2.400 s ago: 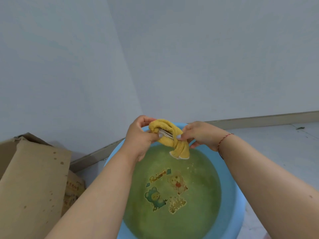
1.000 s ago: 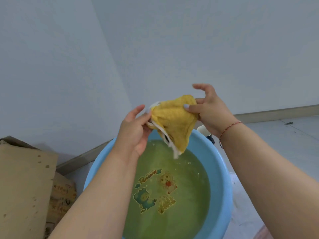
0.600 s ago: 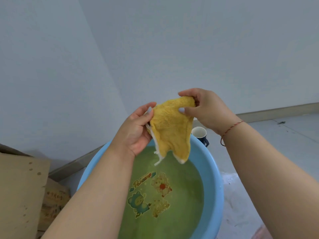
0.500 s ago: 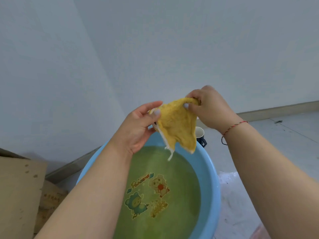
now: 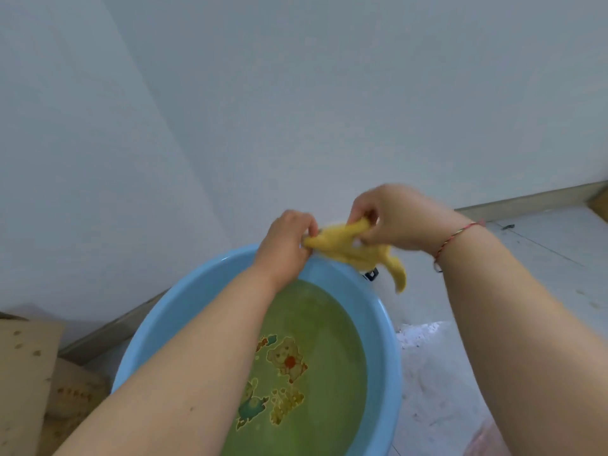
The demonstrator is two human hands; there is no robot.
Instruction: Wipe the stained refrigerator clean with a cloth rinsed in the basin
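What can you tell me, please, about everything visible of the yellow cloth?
The cloth is yellow, soft and fluffy-looking, like terry or microfibre. It is bunched and stretched between both hands, above the far rim of the blue basin. The left hand pinches one end, the right hand grips the other. A loose tail hangs down to the right, past the rim, blurred. The cloth touches only the hands and is clear of the greenish water. Whether it drips cannot be told.
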